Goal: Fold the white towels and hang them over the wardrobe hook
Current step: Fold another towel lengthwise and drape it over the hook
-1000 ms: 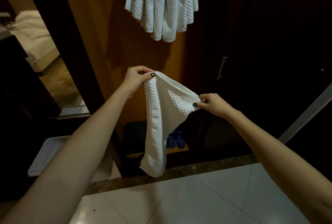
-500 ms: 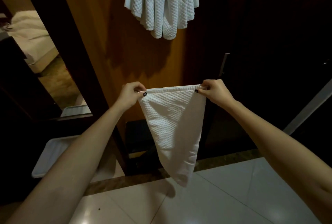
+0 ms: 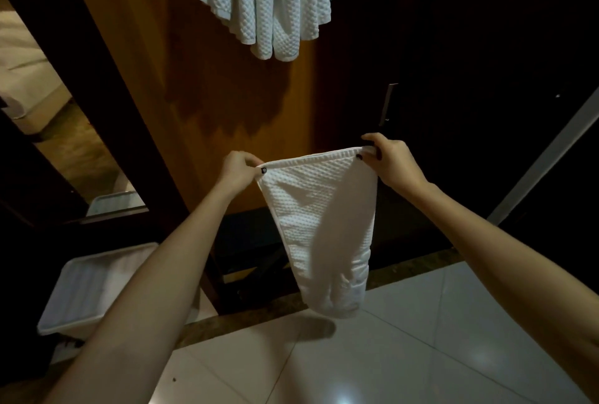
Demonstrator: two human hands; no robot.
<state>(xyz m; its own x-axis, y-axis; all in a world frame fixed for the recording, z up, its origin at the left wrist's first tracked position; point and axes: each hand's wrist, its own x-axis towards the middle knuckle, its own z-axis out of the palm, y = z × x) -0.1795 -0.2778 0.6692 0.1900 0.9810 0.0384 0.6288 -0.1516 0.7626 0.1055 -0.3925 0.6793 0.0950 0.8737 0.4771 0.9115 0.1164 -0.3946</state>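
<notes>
White towel (image 3: 319,228) — hanging between the two hands, top hem stretched almost level, long axis dropping straight down below them toward the tiled floor (image 3: 421,355). Left hand (image 3: 238,171) is pinching the left corner shut; right hand (image 3: 390,162), sitting slightly higher, is pinching the right corner. Hung towels (image 3: 267,1) are draping above and slightly left of both hands — the left hand looks marginally nearer. White bin (image 3: 94,287) is sitting below the left forearm.

The hanging white towels (image 3: 267,1) run off the top edge, so the wardrobe hook is out of sight; the white plastic bin (image 3: 84,290) is partly hidden behind the left forearm (image 3: 155,290)
</notes>
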